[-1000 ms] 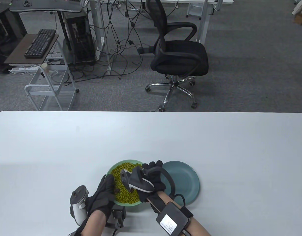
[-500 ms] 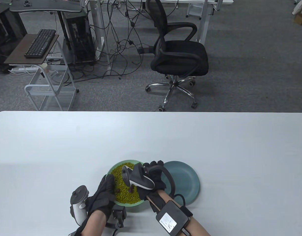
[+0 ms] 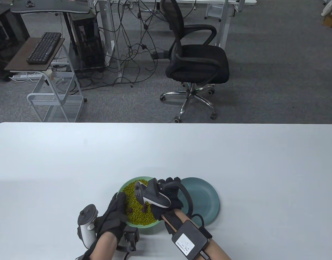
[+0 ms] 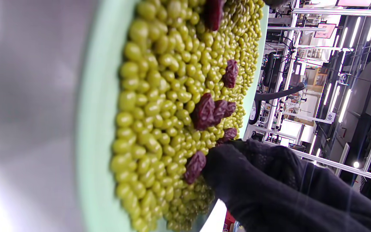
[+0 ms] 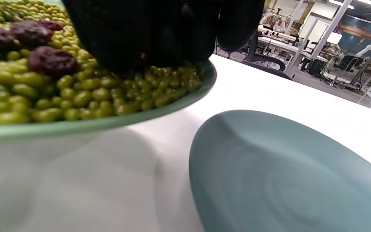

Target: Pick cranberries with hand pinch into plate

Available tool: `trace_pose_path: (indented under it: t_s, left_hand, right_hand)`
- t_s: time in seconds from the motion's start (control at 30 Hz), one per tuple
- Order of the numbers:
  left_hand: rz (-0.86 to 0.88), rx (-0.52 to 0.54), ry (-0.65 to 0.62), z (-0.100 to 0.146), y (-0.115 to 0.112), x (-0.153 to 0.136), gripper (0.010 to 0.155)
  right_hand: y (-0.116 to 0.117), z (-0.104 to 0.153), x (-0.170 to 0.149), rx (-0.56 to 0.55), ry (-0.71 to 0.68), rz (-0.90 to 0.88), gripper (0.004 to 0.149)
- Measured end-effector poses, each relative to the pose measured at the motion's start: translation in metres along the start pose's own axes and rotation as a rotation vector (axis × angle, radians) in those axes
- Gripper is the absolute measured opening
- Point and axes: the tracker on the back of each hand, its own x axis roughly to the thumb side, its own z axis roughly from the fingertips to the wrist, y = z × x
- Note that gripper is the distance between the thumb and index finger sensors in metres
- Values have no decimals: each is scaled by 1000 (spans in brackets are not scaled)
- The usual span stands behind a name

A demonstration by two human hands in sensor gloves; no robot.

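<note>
A light green plate (image 3: 136, 178) heaped with green beans (image 3: 133, 200) holds several dark red cranberries (image 3: 144, 208) (image 4: 204, 112) (image 5: 52, 59). To its right lies a bare teal plate (image 3: 206, 197) (image 5: 285, 180). My left hand (image 3: 122, 207) rests with straight fingers on the green plate's left rim, its fingertips (image 4: 224, 161) touching the beans beside a cranberry. My right hand (image 3: 168, 189) hovers over the beans under its tracker. Its bunched fingertips (image 5: 147, 54) press into the pile, and a speck of red shows between them.
Both plates sit near the front edge of a wide white table (image 3: 236, 162). Beyond the far edge stand a black office chair (image 3: 195, 62) and a cart with a keyboard (image 3: 44, 48).
My right hand has edged slightly right and away over the beans, uncovering a few cranberries by its wrist. The left hand and both plates have stayed put.
</note>
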Motion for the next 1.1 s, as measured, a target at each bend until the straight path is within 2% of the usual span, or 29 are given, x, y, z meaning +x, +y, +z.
trace_pose_path:
  t_s: [0.13, 0.67, 1.1]
  left_hand:
    - [-2, 3, 1, 0, 0, 0, 53]
    - [9, -8, 7, 0, 0, 0, 53]
    - [3, -4, 10, 0, 0, 0, 53]
  right_hand:
    - [1, 0, 2, -11, -7, 22, 49]
    - [-4, -1, -7, 6, 5, -76, 50]
    - [-14, 9, -18, -36, 10, -163, 50]
